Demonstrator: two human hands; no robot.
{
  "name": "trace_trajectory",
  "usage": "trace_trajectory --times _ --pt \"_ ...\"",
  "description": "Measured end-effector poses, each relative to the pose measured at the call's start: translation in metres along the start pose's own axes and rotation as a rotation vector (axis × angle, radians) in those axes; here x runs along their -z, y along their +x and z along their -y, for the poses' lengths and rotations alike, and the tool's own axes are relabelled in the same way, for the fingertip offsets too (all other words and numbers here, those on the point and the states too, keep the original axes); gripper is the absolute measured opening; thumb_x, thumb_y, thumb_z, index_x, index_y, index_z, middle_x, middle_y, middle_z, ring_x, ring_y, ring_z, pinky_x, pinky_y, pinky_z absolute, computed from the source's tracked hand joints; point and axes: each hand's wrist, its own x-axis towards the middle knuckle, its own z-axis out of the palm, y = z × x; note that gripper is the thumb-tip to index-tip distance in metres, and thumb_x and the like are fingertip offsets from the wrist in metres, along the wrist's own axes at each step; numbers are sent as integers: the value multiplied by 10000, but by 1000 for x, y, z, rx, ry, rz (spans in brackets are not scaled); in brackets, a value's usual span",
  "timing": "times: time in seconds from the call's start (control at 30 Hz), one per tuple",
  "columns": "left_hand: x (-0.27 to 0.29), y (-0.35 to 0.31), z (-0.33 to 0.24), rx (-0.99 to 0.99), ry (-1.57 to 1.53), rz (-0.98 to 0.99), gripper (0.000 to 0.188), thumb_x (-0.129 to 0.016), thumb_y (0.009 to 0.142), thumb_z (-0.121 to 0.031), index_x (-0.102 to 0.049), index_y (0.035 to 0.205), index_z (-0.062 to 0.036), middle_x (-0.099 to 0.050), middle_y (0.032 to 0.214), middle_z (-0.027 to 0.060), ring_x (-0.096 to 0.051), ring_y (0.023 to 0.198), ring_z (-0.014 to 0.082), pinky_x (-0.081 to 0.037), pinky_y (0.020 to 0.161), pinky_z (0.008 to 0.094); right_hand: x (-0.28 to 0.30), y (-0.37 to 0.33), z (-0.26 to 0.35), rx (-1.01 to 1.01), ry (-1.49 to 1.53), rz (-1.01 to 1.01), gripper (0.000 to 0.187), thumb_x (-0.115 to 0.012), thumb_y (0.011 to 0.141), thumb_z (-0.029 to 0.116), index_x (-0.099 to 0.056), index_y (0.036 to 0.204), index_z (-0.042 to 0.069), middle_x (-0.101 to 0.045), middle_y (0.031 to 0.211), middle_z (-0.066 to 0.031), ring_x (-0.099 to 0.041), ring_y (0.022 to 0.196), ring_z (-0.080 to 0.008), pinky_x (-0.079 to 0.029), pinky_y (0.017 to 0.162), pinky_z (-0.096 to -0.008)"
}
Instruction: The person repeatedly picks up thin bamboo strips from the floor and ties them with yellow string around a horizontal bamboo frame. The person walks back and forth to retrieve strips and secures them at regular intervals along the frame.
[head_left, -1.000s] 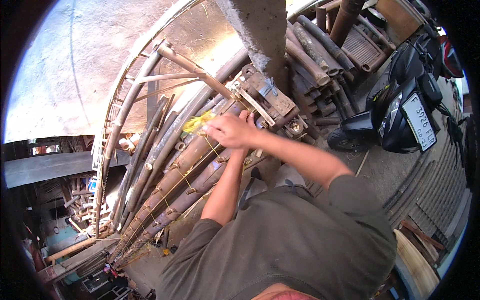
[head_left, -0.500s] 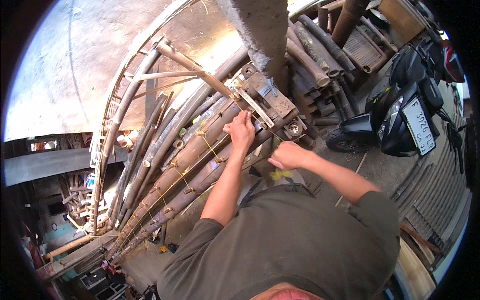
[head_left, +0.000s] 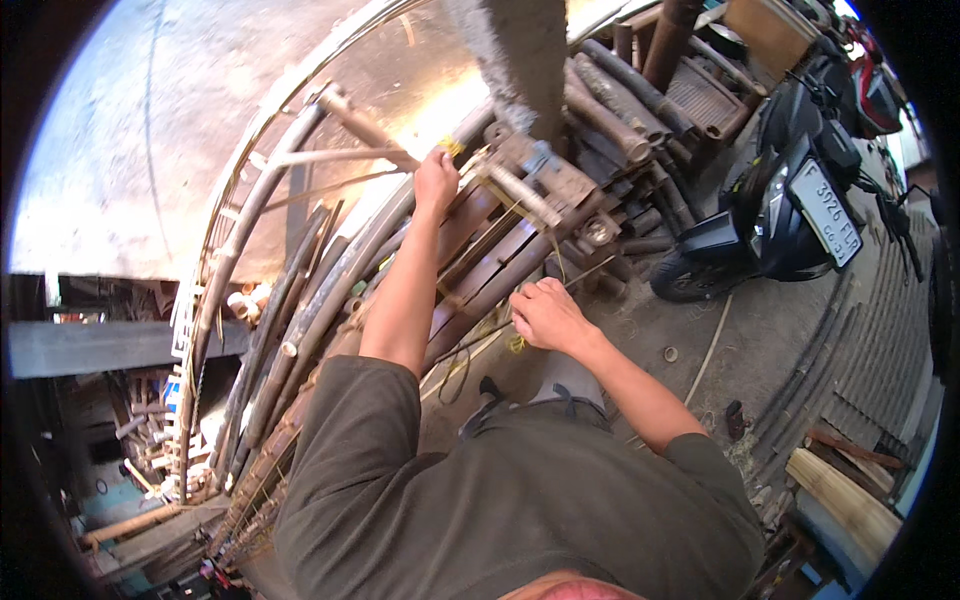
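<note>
My left hand (head_left: 436, 182) is closed at the end of a bamboo brace, with a bright tuft of yellow cord (head_left: 451, 147) sticking out above its fingers. My right hand (head_left: 548, 316), lower and to the right, is also closed; yellow strands (head_left: 517, 344) hang just beneath it. Between and beside the hands run dark bamboo poles (head_left: 492, 284) lying side by side. A pale flat stick (head_left: 524, 195) lies across their near end, beside a weathered wooden block (head_left: 568, 186). Behind my right hand passes a thin dark rod (head_left: 592, 272). What the fingers grip is largely hidden.
A concrete post (head_left: 515, 60) rises behind the block. Stacked bamboo lengths (head_left: 620, 110) lie at the back right, near a black motorbike (head_left: 800, 215). On the left stands a curved bamboo frame (head_left: 225, 245); more poles (head_left: 310, 320) lean inside it.
My left hand has moved up and left, off the bamboo poles toward the brace. My right hand has shifted slightly left and down. The view has tilted a little.
</note>
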Motion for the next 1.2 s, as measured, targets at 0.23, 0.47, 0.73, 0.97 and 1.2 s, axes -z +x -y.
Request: trace_trajectory --times 0.23,0.47,0.73,0.97,1.2 --pt "222 -156 108 160 299 88 342 -474 945 -252 -634 1100 7 -648 1019 269 -613 1020 398 -473 889 471 -167 -10 128 -51 948 415 225 -582 919 293 -624 973 78 -658 950 -81 -620 894 -209 -495 770 -402" --pt "212 -286 175 -63 85 322 293 -583 901 -311 -657 984 -39 -660 983 264 -640 918 435 -472 813 541 -180 74 237 -363 2047 -721 166 -509 953 206 -621 927 87 -630 835 -13 -613 780 -119 -504 714 -260" --pt "211 -284 159 93 10 248 357 -470 953 -384 -685 1066 -123 -672 1041 189 -624 1012 395 -470 857 502 -128 226 228 -101 -258 219 616 -381 952 583 -685 1092 66 -666 1074 -205 -643 1001 -312 -487 880 -415" --pt "213 -294 171 128 99 199 348 -472 956 -401 -685 1071 -152 -682 988 188 -639 981 388 -480 848 489 -125 149 218 123 640 425 404 -544 937 361 -577 704 33 -589 641 -156 -608 635 -269 -476 635 -387" --pt "218 -239 152 156 -614 133 221 -555 975 -203 -667 951 -14 -678 787 56 -614 704 102 -491 662 253 -185 22 208 150 350 199 370 -572 869 304 -644 604 56 -611 615 -201 -621 625 -377 -489 735 -480"
